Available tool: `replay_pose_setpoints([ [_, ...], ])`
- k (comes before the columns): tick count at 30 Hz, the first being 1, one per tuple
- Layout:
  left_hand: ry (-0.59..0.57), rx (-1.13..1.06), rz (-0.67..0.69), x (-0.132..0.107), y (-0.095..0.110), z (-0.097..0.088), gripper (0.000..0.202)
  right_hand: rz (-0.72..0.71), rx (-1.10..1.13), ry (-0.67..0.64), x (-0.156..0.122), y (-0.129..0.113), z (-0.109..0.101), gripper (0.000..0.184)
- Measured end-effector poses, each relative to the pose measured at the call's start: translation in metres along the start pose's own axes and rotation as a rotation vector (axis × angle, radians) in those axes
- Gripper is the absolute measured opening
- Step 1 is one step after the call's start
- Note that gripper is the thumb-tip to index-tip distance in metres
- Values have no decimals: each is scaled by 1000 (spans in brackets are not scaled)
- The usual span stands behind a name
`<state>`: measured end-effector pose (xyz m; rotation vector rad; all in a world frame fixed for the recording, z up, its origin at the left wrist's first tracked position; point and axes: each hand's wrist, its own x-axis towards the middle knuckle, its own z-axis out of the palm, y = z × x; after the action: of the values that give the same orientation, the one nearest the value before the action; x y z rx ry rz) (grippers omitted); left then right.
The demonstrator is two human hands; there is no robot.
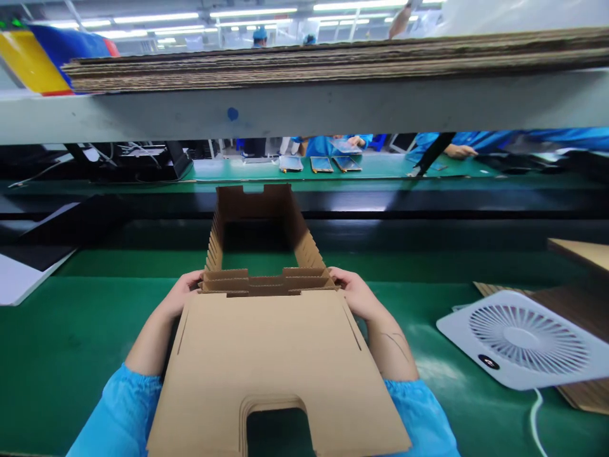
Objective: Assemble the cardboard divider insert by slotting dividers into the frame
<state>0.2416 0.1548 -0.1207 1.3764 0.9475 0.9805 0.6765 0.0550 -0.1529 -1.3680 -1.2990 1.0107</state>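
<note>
A slotted brown cardboard insert (264,254) stands on the green work surface (71,355) in front of me, its toothed side walls running away from me. A stack of flat cardboard panels with a notch cut in the near edge (276,368) leans over my forearms towards me. My left hand (183,292) grips the insert's near left corner. At the near right corner my right hand (354,293) grips the same folded cardboard layers. Both hands have their fingers curled round the edges.
A small white fan (523,339) with a cable lies at the right on cardboard sheets (580,254). A shelf overhead carries stacked flat cardboard (333,57). Beyond a black rail, people in blue coats work at a green bench with flat panels (321,164).
</note>
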Motion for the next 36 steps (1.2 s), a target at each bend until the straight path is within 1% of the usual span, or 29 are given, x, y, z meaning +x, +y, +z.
replay_pose_setpoints([
  [2, -11, -119, 66, 4, -4, -4, 40, -71, 102, 153, 3, 3, 1, 31],
  [3, -11, -179, 116, 5, -7, -6, 45, -111, 164, 207, 3, 3, 1, 34],
  [4, -1, -247, 183, 7, -10, -9, 53, -156, 227, 227, 3, 1, 2, 40],
  [5, 3, -306, 249, 7, -13, -11, 64, -203, 283, 211, 1, -1, 3, 47],
  [7, -31, -362, 336, 6, -18, -14, 89, -273, 346, 98, -3, -9, 6, 67],
  [9, -127, -333, 339, 4, -21, -14, 107, -281, 336, -28, -9, -18, 8, 85],
  [10, -171, -310, 329, 3, -21, -14, 111, -272, 318, -74, -11, -22, 10, 91],
  [11, -206, -294, 322, 2, -21, -12, 110, -263, 303, -100, -13, -26, 11, 93],
  [13, -237, -288, 326, 0, -20, -9, 104, -265, 293, -113, -15, -31, 13, 92],
  [16, -204, -314, 360, -1, -16, -2, 91, -271, 289, -86, -17, -37, 16, 84],
  [19, -124, -330, 370, -2, -15, 6, 77, -268, 282, -28, -19, -40, 20, 75],
  [22, -16, -312, 348, -2, -17, 12, 69, -278, 282, 48, -19, -38, 23, 66],
  [27, 120, -239, 324, -2, -14, 13, 54, -263, 253, 244, -13, -24, 24, 37],
  [29, 170, -202, 316, -2, -10, 12, 49, -261, 233, 298, -12, -21, 22, 33],
  [30, 195, -195, 315, -2, -8, 12, 47, -265, 230, 304, -12, -20, 20, 35],
  [31, 216, -201, 317, -2, -6, 12, 46, -268, 236, 286, -13, -20, 18, 38],
  [33, 217, -253, 329, -3, -4, 10, 42, -256, 269, 175, -15, -21, 13, 47],
  [35, 156, -312, 331, -4, -2, 9, 39, -224, 303, 48, -18, -22, 8, 56],
  [36, 115, -324, 326, -5, -2, 9, 38, -210, 318, 13, -18, -22, 7, 58],
])
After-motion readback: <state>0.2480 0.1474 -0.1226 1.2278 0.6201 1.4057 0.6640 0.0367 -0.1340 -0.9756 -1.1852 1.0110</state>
